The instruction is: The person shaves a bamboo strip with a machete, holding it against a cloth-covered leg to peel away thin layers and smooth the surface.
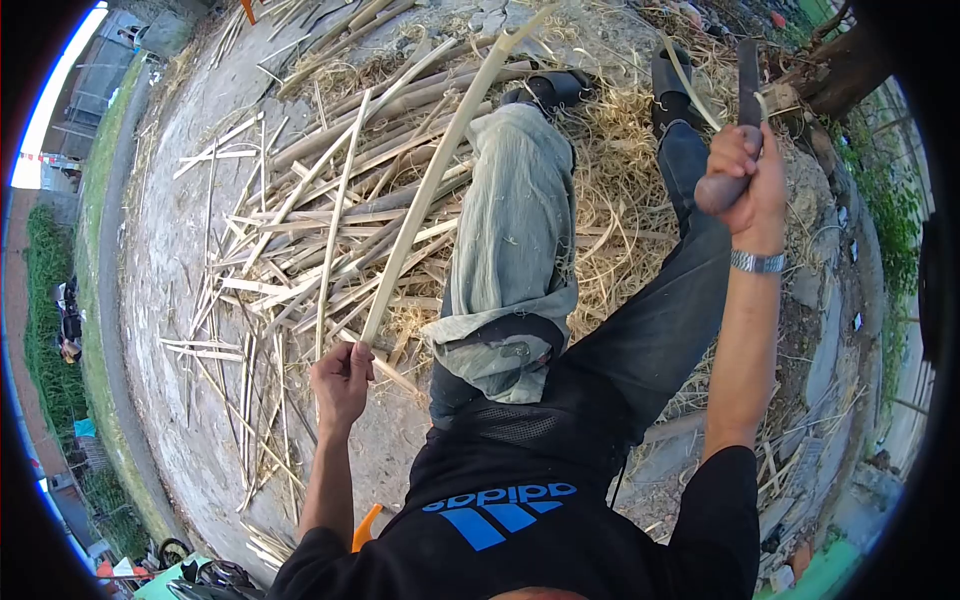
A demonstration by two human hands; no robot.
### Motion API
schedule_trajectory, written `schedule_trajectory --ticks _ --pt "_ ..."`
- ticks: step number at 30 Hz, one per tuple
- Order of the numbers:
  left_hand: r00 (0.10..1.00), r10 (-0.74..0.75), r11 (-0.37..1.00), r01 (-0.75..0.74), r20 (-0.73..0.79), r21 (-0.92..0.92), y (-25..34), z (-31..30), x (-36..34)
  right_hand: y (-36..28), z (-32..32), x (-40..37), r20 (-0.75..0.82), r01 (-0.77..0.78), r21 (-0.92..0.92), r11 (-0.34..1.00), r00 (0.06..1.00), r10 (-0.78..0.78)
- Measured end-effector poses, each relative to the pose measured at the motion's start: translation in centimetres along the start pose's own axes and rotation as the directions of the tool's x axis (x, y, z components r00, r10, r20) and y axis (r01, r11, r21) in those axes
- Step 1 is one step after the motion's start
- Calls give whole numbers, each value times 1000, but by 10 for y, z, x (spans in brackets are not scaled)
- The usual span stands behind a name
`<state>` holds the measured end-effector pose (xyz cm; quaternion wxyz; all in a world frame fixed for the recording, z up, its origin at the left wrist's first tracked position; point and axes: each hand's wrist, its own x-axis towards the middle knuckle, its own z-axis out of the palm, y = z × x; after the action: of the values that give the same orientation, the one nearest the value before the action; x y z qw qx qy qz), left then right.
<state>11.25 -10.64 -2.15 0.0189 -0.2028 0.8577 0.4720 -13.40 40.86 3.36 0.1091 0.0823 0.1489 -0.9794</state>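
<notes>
My left hand [342,385] is closed round the near end of a long pale bamboo strip [425,200], which slants away up and to the right past my knee. A greyish cloth [512,210] is draped over that leg, right beside the strip. Out to the right, my right hand [745,180] grips a knife [748,90] by its thick rounded handle, dark blade pointing away from me. A thin curled shaving [690,85] shows close to the blade.
Split bamboo strips [340,220] lie in a loose pile on the ground to the left. Fine shavings [620,220] cover the ground between my legs. A tree trunk [840,70] stands at the far right, near broken stone slabs [805,270]. Something orange [367,527] is beside my left arm.
</notes>
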Motion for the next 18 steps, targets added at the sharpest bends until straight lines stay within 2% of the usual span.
schedule_trajectory --ticks 1,2,3,4,6,7,9,11,12,14,15,16,18 --pt "1000 2 1000 -2 0 -4 6 3 3 15 4 -11 -76 3 -111 994 997 -11" --pt "1000 -13 1000 14 23 -24 13 6 3 35 11 -21 -80 -2 -114 993 997 -7" --pt "998 -33 999 35 46 -41 17 9 2 57 17 -31 -149 67 -399 914 979 -137" --pt "998 -44 998 46 48 -38 20 12 0 72 21 -40 -175 100 -651 752 945 -277" --pt "994 -6 999 1 108 46 27 16 1 92 4 -47 -57 127 -890 437 922 -383" --pt "992 -1 998 -6 126 61 25 18 -1 98 -5 -53 46 142 -960 240 930 -365" --pt "989 30 991 -48 143 128 25 19 -6 115 -17 -60 336 286 -935 -208 903 -268" --pt "984 94 973 -122 149 195 25 21 -12 133 -7 -74 313 241 -826 -509 948 -59" --pt "983 95 972 -125 157 199 19 19 -15 144 -11 -75 308 234 -829 -508 949 -66" --pt "985 129 951 -154 110 267 -2 13 -15 164 -28 -74 294 265 -725 -636 954 62" --pt "985 131 950 -158 115 270 -8 11 -11 163 -31 -66 367 311 -674 -670 928 61" --pt "981 168 937 -190 100 294 -14 9 -10 157 -33 -53 364 309 -677 -668 929 62" --pt "978 190 925 -206 83 318 -19 9 -16 138 -35 -20 378 222 -725 -652 920 -106"
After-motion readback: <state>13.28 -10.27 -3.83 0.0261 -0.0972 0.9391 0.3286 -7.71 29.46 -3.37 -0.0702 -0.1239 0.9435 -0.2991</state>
